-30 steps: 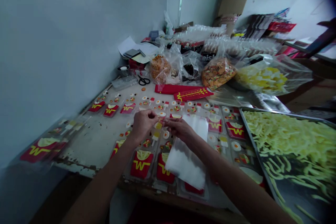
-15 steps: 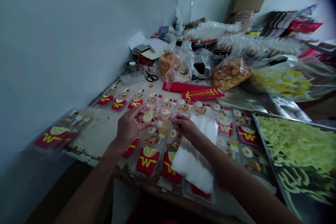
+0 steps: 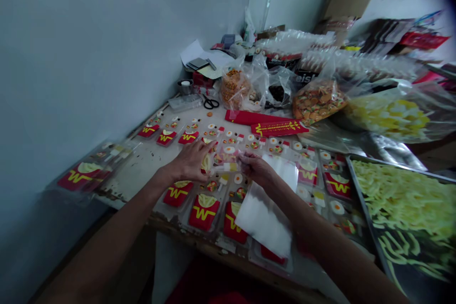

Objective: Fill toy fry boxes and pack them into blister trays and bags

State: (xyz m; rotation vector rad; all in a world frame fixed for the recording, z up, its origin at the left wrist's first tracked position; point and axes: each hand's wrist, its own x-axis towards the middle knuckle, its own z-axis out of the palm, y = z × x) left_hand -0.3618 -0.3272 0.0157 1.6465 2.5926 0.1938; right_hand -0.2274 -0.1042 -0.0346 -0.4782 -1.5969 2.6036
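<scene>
Between my two hands is a clear plastic pack (image 3: pixel 227 156) with a small fried-egg piece and other miniature food pieces inside. My left hand (image 3: pixel 188 160) curves around its left end, thumb on the near side and fingers on the far side. At the right end, my right hand (image 3: pixel 254 166) pinches the clear plastic. A stack of clear, whitish bags (image 3: pixel 269 216) lies beneath my right forearm. Under and around my hands, rows of similar packs (image 3: pixel 204 211) cover the table, each with a red fries box marked in yellow.
A metal tray (image 3: pixel 370 228) of pale yellow fry-shaped pieces stands at the right. Flat red cardboard strips (image 3: pixel 280 128), black scissors (image 3: pixel 211 103) and bags of small pieces (image 3: pixel 318 99) lie toward the back. Finished-looking packs (image 3: pixel 83 175) overlap at the left table edge, beside the wall.
My left hand has shifted around the pack's left end, its fingers reaching farther over it. My right hand keeps its pinch. The whole view has shifted slightly.
</scene>
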